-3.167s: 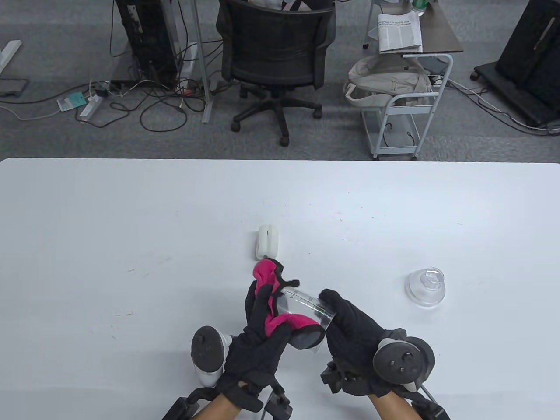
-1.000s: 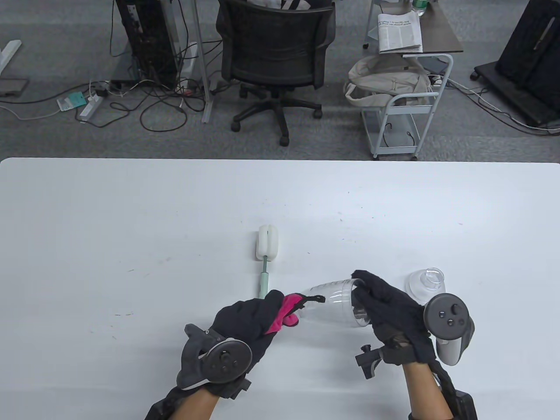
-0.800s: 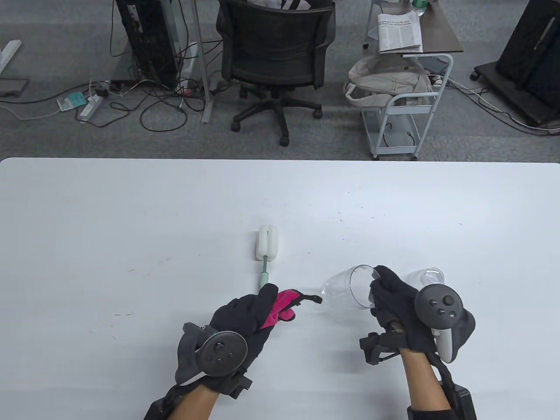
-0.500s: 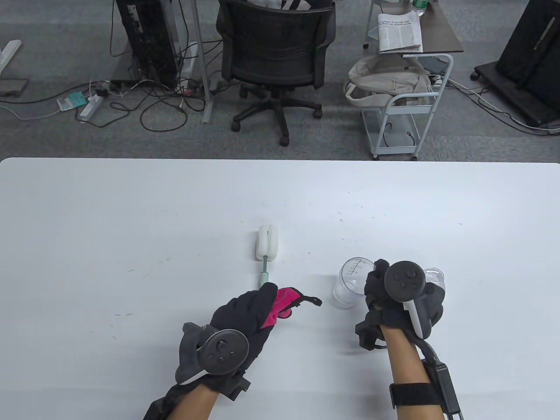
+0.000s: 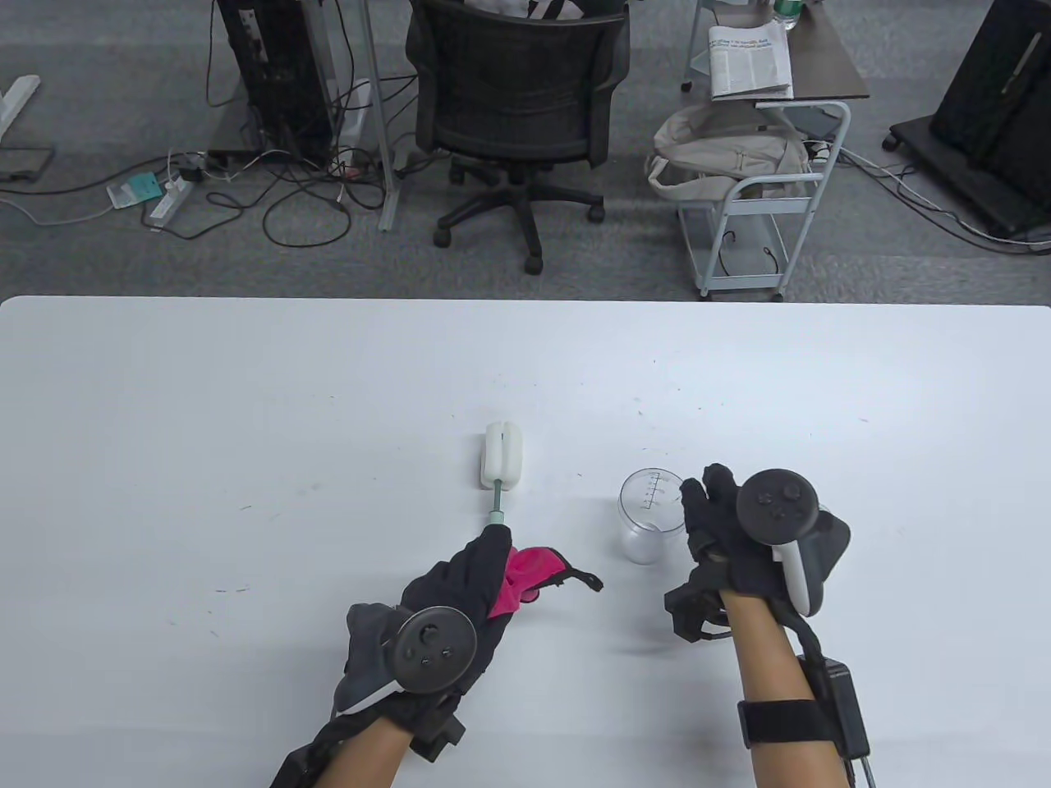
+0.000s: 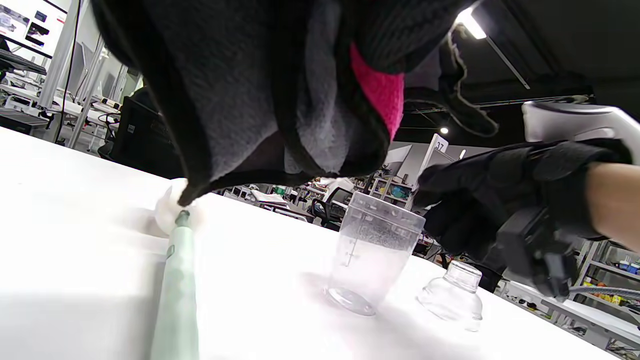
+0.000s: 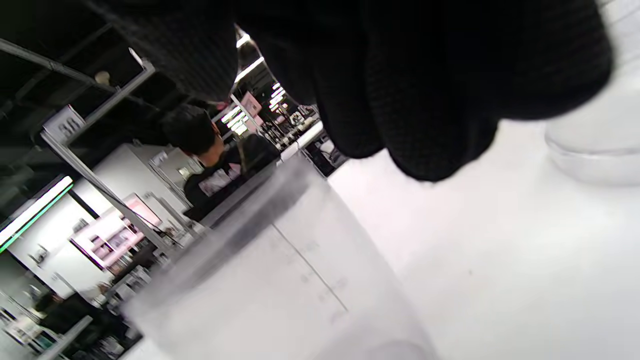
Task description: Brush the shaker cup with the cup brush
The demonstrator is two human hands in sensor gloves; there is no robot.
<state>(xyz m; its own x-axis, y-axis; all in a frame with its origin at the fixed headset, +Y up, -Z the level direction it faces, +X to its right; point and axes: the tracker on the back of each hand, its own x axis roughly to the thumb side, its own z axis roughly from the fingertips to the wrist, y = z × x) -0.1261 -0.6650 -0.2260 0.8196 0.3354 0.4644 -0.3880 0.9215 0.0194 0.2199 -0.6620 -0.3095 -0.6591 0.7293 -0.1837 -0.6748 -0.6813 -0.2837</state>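
Note:
The clear shaker cup (image 5: 649, 517) stands upright on the white table (image 5: 246, 410), mouth up; it also shows in the left wrist view (image 6: 372, 250) and the right wrist view (image 7: 280, 290). My right hand (image 5: 702, 501) is just right of the cup, fingers stretched out beside its rim and not wrapped around it. The cup brush lies flat, its white sponge head (image 5: 502, 455) far and its green handle (image 5: 497, 507) near. My left hand (image 5: 499, 546) lies over the handle (image 6: 175, 280), with a fingertip touching it and no fingers wrapped around it.
The clear domed lid (image 6: 452, 295) sits on the table right of the cup; in the table view my right hand hides it. An office chair (image 5: 517, 107) and a cart (image 5: 764, 189) stand beyond the table's far edge.
My right hand turned the cup from lying tilted to upright, set it on the table further left and loosened off it. My left hand let go of the cup and slid onto the brush handle.

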